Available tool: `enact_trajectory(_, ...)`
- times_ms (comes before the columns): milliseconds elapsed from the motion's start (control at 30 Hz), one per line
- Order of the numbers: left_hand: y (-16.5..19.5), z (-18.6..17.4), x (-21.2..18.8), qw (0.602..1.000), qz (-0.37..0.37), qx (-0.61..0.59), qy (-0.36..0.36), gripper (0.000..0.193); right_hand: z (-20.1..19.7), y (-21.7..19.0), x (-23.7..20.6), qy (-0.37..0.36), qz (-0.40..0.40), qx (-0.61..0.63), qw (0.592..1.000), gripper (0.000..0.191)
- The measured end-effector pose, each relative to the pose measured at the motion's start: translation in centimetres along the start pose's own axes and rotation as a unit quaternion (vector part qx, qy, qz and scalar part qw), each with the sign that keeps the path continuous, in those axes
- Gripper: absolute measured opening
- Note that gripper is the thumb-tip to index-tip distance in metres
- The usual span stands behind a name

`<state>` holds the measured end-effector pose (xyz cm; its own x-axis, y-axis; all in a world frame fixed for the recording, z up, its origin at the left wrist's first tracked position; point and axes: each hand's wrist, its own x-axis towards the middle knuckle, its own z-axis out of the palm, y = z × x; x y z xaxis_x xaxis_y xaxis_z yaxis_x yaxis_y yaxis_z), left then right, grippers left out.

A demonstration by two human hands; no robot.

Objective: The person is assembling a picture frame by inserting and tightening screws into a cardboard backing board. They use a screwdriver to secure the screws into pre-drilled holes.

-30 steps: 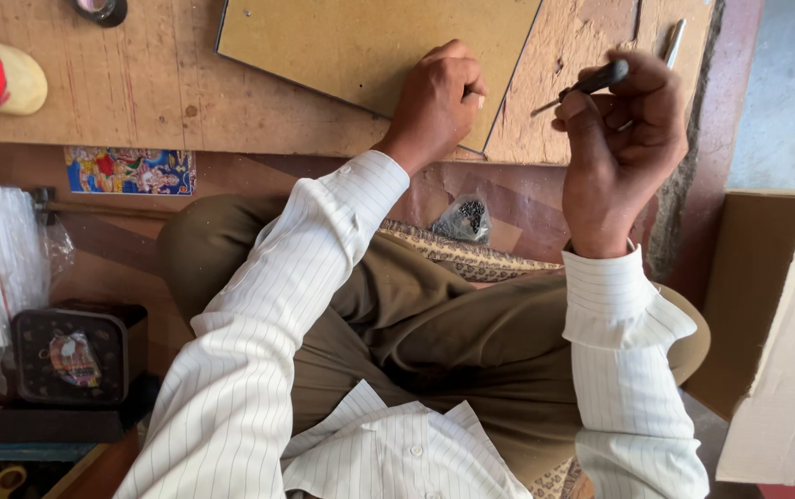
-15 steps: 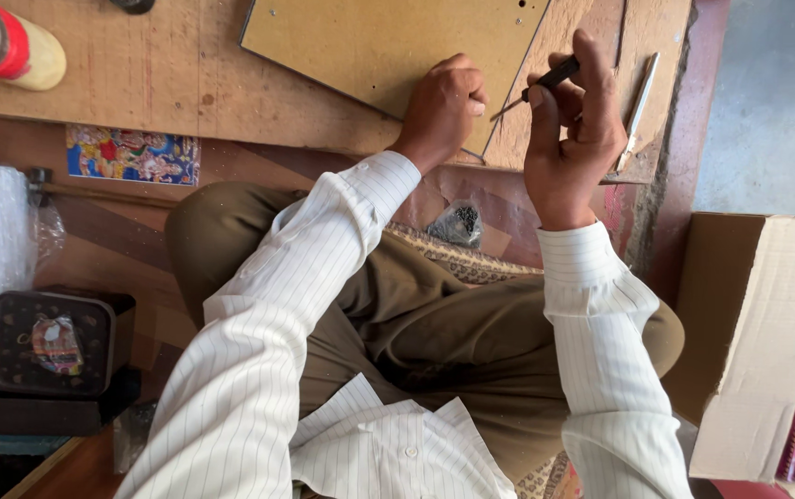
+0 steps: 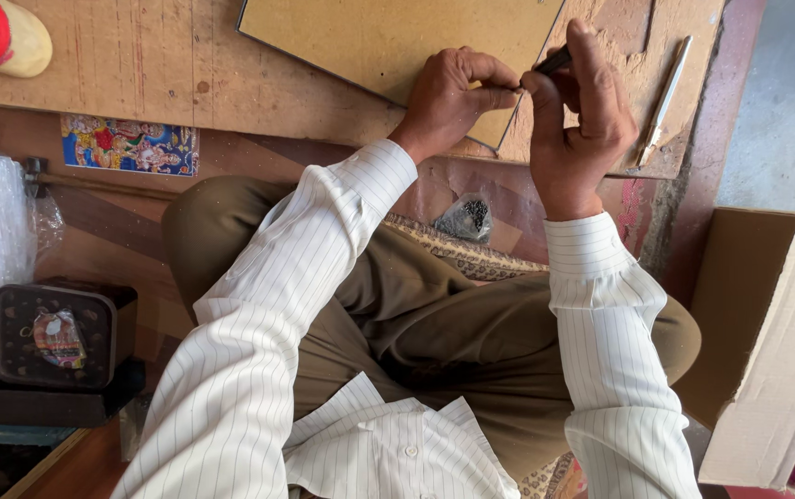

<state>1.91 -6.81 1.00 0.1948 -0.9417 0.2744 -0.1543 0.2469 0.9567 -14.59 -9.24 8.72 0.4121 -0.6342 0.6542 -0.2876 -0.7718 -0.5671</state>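
Seen from the head camera, the person sits with knees under a low wooden bench [image 3: 139,74]. A flat tan board [image 3: 388,42] lies on the bench top, one corner pointing toward the person.

The left hand [image 3: 453,97] rests on the near corner of the board, fingers curled under and pressing down on it, thumb stretched toward the other hand. The right hand [image 3: 582,120] is raised just beside it, fingers wrapped around a small dark tool [image 3: 553,62], of which only a short stub shows between forefinger and thumb. The tool's tip is hidden, so whether it touches the board's edge cannot be told. The two hands nearly meet at the board's right edge.

A pale slim tool [image 3: 664,97] lies on the bench to the right of the hands, apart from them. A small bag of dark bits [image 3: 467,217] sits below the bench edge, near the knee. At the far left of the bench stands a bottle with a red band [image 3: 0,37]. A cardboard box [image 3: 776,342] stands on the floor at the right.
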Motion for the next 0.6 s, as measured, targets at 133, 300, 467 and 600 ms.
enact_trajectory(133,0.1,0.8,0.0,0.999,-0.039,-0.012,0.023,0.012,-0.4,0.1,0.3,-0.013,0.002,-0.008,1.0,0.045)
enact_trajectory(300,0.4,1.2,0.0,0.997,-0.073,-0.028,0.026,0.012,-0.5,0.3,0.3,-0.015,0.001,-0.007,1.0,0.042)
enact_trajectory(467,0.3,1.4,0.1,0.997,-0.064,-0.026,0.025,0.01,-0.7,0.3,0.1,-0.017,0.027,0.012,0.999,0.04)
enact_trajectory(600,0.2,1.4,0.0,0.998,-0.062,-0.014,0.031,0.009,-0.7,0.3,0.1,-0.018,0.029,0.015,0.999,0.04)
